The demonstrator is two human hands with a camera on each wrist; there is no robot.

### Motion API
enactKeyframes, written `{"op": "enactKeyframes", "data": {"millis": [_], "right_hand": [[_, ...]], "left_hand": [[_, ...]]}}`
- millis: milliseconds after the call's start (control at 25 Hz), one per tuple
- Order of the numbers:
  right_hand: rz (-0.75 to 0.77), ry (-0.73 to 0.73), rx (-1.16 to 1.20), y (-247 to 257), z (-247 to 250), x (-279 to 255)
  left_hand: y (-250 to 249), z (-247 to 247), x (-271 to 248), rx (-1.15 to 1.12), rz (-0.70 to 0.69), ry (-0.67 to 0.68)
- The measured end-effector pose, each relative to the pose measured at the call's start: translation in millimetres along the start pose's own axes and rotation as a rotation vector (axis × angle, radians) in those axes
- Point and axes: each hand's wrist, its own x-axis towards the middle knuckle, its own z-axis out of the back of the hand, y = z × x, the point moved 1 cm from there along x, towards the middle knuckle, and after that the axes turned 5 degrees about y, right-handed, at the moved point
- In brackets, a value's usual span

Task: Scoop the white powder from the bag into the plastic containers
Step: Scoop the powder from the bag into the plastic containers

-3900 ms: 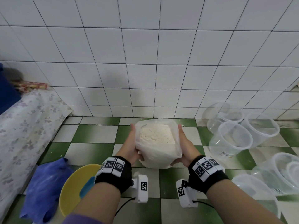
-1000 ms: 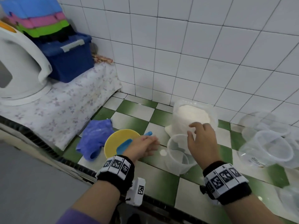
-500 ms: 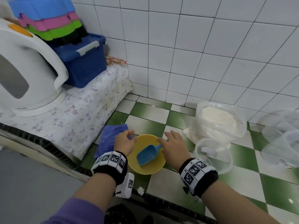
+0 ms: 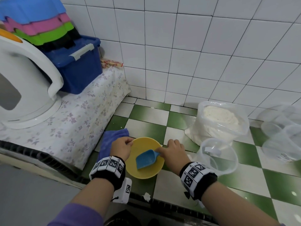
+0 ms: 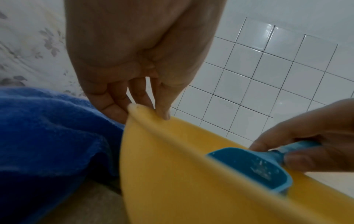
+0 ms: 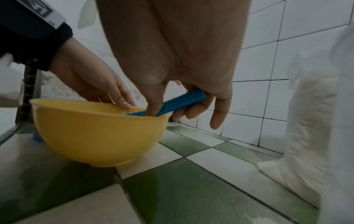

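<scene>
While L hand [image 4: 121,147] pinches bowl [image 4: 147,172] rim, R hand [image 4: 175,151] grips scoop [image 4: 145,159] handle, mouth toward person

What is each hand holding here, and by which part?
The right hand holds the blue scoop by its handle; the scoop's bowl lies in the yellow bowl. The left hand pinches the yellow bowl's rim.

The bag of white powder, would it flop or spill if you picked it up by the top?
Probably floppy: the bag is thin crinkly plastic, slumped on the tiles. It looks heavy, being nearly full of powder. Its mouth stands open, so tilting could spill.
</scene>
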Motion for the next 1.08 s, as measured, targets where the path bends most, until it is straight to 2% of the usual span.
{"op": "enactKeyframes", "data": {"millis": [240,400,520,600,760,960,1080], "right_hand": [[0.004,-0.126,0.081,4.7,13.7,-2.4],[-0.043,-0.327,0.137,-14.3,48.5,-10.3],[-0.096,-0.476,0.195,-41.8,86.1,-28.1],[-0.172,-0.61,0.197,-68.6,105.7,-47.9],[-0.354,-0.717,0.185,-134.4,122.4,-84.8],[-0.539,-0.715,0.076,-203.0,121.9,-106.7],[-0.566,-0.682,-0.049,-219.0,120.0,-104.9]], "left_hand": [[-2.8,7.0,1.1,-0.032,0.033,-0.009],[-38.4,10.2,2.2,-0.12,-0.041,-0.126],[-79.5,7.1,5.7,-0.154,-0.125,-0.129],[-111.5,-2.3,3.9,-0.182,-0.175,-0.094],[-159.3,-38.3,-7.4,-0.205,-0.213,0.051],[-196.0,-86.7,-17.4,-0.189,-0.161,0.283],[-213.3,-101.7,-14.4,-0.234,-0.13,0.341]]}}
